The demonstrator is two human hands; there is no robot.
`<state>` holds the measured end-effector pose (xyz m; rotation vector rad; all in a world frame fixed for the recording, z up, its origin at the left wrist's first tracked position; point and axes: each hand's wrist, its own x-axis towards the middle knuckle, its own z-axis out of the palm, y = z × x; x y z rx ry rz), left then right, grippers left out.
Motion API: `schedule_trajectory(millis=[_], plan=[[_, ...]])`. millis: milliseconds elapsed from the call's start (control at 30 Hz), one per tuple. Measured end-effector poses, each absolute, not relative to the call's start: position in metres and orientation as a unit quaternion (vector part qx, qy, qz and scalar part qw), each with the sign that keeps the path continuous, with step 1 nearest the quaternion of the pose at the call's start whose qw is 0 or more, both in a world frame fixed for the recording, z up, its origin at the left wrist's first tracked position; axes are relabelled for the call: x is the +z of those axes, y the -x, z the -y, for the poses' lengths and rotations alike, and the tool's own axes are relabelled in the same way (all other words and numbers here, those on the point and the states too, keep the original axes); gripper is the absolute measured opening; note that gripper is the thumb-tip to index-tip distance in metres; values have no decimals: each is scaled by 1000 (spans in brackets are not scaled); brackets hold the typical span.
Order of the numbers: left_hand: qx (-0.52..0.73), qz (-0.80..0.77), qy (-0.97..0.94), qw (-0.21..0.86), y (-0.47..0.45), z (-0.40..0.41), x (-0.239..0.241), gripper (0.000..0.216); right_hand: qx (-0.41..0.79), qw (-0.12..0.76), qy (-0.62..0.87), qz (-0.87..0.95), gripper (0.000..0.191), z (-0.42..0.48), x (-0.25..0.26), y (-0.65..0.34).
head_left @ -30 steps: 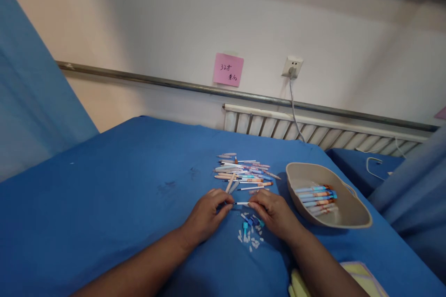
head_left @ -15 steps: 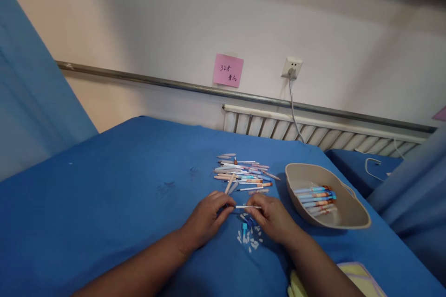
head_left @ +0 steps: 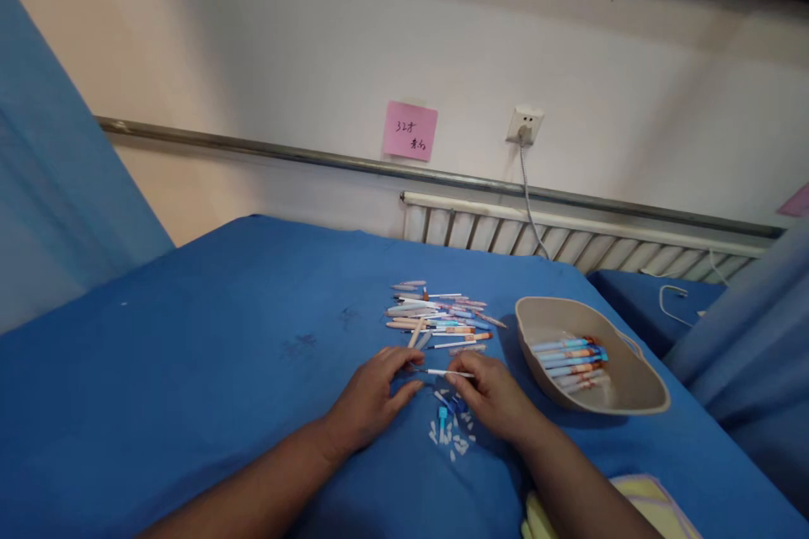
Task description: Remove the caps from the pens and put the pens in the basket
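Note:
My right hand (head_left: 490, 387) pinches a thin white pen refill (head_left: 437, 372), its dark tip pointing left. Around that tip, my left hand (head_left: 377, 387) has thumb and forefinger parted, with a gap between them. Beyond both hands lies a loose heap of pen barrels and refills (head_left: 436, 312) in grey, beige, orange and blue. Just below the fingers, several small white cone-shaped pieces (head_left: 460, 445) are scattered on the blue cloth. Among them are a light-blue pen part (head_left: 442, 421) and some dark-blue parts, partly hidden by my right hand.
To the right stands a beige plastic basket (head_left: 638, 392) holding several assembled-looking pens (head_left: 569, 362). A yellow cloth (head_left: 650, 505) lies by my right forearm. Behind the blue-covered surface (head_left: 221, 337) are a radiator (head_left: 493, 232), a metal rail and a plugged-in socket (head_left: 524, 125).
My left thumb and forefinger have come apart from the refill's tip, which now shows between them. The right hand keeps its pinch on the refill. The view has shifted slightly.

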<state>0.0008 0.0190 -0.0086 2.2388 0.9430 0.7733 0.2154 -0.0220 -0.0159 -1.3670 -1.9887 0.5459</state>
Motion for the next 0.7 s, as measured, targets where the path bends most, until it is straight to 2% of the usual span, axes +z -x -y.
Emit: schedule_trajectory(millis=[200, 367, 533, 633, 700], plan=[[290, -406, -823, 272, 7, -28, -5, 39, 213, 379, 533, 726, 18, 18, -19, -221], [225, -474, -819, 231, 15, -38, -5, 31, 212, 381, 544, 716, 17, 15, -20, -224], [170, -459, -850, 193, 18, -41, -5, 18, 215, 384, 540, 717, 16, 15, -21, -224], [194, -439, -846, 233, 16, -42, -5, 16, 216, 381, 537, 721, 16, 16, -20, -224], [239, -439, -805, 320, 12, -42, -6, 20, 218, 384, 536, 719, 16, 16, -20, -224]])
